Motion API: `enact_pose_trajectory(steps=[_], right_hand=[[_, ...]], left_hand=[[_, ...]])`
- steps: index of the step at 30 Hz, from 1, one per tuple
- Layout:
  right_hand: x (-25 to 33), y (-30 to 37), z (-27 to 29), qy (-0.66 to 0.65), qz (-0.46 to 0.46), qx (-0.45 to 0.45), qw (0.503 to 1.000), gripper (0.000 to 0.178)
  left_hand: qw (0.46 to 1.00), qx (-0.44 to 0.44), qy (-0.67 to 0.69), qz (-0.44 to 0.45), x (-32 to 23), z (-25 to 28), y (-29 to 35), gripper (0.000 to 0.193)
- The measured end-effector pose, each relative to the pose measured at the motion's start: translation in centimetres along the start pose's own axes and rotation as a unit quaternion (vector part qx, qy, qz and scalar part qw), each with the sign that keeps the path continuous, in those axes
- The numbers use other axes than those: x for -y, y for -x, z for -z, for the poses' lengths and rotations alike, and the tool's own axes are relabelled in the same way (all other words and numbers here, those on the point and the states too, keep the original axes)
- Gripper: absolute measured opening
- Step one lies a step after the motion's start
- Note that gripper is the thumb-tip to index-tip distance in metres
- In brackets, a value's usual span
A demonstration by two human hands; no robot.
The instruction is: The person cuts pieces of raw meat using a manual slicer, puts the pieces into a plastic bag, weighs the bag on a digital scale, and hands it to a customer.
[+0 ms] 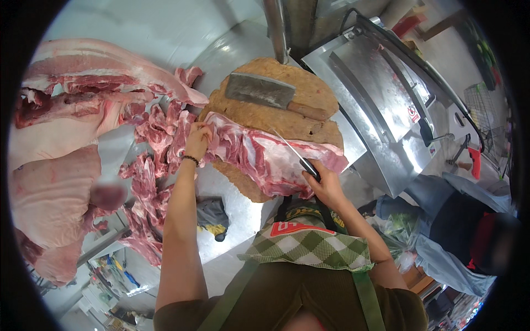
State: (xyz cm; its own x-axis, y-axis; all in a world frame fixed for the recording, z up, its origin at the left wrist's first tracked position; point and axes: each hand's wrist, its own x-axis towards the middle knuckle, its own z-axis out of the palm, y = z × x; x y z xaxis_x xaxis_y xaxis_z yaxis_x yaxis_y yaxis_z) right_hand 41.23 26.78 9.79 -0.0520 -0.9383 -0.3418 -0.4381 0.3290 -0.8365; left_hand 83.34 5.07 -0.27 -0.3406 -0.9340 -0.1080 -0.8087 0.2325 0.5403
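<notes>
Across a round wooden chopping block (221, 172) lies a long slab of raw pork (276, 160), its ribbed and fatty side up. My left hand (200, 139) is closed on the slab's left end, with the fingertips partly hidden against the meat. My right hand (326, 185) grips the dark handle of a thin boning knife (309, 167). The knife's narrow blade points up and left over the slab's upper edge; I cannot tell whether it touches the meat. A broad cleaver (259, 91) with a wooden handle rests flat on the block beyond the slab.
Loose meaty bones (146, 182) are heaped left of the block, beside large pork sides (55, 127). A steel machine (381, 99) stands at the right, and a metal post (276, 30) rises behind the block. Another person (464, 226) is at the lower right.
</notes>
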Motion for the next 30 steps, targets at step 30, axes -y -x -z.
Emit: enact_pose_trajectory(steps=[30], right_hand=[[-2.9, 5.8, 0.3, 0.012, 0.002, -0.038, 0.999, 0.03]], left_hand=[[0.979, -0.166, -0.1, 0.055, -6.3, -8.7, 2.6, 0.074]])
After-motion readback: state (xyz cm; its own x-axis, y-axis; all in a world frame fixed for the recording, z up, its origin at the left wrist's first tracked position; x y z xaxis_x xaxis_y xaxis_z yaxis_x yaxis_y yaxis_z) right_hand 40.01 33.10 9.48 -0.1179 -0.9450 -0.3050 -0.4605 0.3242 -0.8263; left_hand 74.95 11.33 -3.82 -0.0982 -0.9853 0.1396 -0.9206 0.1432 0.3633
